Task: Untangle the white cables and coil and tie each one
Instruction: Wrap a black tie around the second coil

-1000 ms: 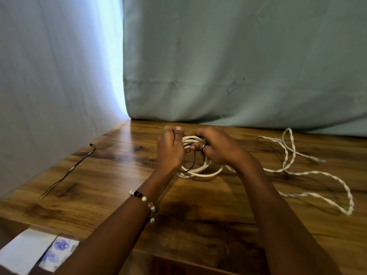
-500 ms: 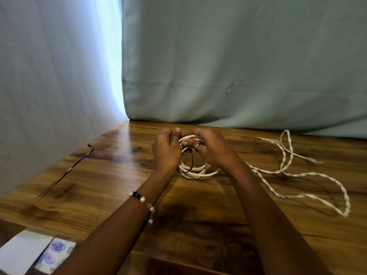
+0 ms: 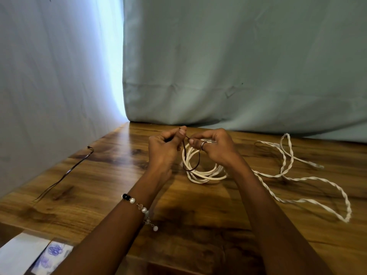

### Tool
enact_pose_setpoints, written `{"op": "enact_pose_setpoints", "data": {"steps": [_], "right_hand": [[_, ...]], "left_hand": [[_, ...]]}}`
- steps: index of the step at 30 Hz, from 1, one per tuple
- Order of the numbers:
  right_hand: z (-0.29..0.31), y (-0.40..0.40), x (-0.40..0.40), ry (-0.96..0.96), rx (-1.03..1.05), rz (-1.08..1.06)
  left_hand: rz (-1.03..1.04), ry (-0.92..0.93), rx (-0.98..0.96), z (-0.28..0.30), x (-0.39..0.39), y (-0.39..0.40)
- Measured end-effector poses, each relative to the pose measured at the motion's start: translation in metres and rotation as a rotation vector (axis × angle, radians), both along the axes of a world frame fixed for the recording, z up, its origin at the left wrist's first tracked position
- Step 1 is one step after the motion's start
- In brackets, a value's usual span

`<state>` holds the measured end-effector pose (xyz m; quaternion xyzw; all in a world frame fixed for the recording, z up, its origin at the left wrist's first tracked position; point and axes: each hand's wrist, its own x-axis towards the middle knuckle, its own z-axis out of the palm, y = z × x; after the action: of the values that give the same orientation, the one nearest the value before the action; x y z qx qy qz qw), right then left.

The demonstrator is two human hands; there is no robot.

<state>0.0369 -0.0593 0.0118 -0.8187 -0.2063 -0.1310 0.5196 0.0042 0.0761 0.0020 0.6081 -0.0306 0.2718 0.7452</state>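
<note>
On the table's left: a spare thin dark tie strip (image 3: 65, 173) lies on the brown wooden tabletop (image 3: 198, 225).
Left hand (image 3: 162, 149): curled, pinching one end of a dark tie cord (image 3: 190, 165).
Coil: the round white coiled cable (image 3: 202, 171) rests on the wood under both hands, the cord looped through it.
Right hand (image 3: 214, 147): curled, pinching the cord's other end.
Far right: a twisted white cable (image 3: 297, 175) sprawls uncoiled.
Risk: a slipped pinch would likely let the coil spring loose.

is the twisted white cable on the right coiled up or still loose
Loose: the twisted white cable sprawls in open loops across the table.
</note>
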Motion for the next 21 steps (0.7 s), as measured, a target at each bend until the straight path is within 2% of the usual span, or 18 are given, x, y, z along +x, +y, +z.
{"op": "enact_pose_setpoints", "data": {"steps": [3,7,14,18,21], "right_hand": [[0.0013,0.0007,-0.002,0.047,0.101,-0.034],[0.0015,0.0008,-0.0032,0.071,0.128,-0.062],[0.0029,0.0006,-0.0034,-0.04,-0.064,-0.278],[0.0062,0.0004,-0.008,-0.087,-0.099,-0.286],[0.006,0.0015,-0.008,-0.093,-0.094,-0.282]], "left_hand": [[-0.025,0.02,-0.029,0.0007,-0.0003,0.0023],[-0.03,0.02,-0.03,0.0013,-0.0011,0.0036],[-0.173,-0.052,-0.176,0.0052,-0.0028,0.006],[-0.08,-0.035,-0.219,0.006,-0.0003,0.0059],[0.031,0.052,-0.113,0.0012,0.0042,0.01]]}}
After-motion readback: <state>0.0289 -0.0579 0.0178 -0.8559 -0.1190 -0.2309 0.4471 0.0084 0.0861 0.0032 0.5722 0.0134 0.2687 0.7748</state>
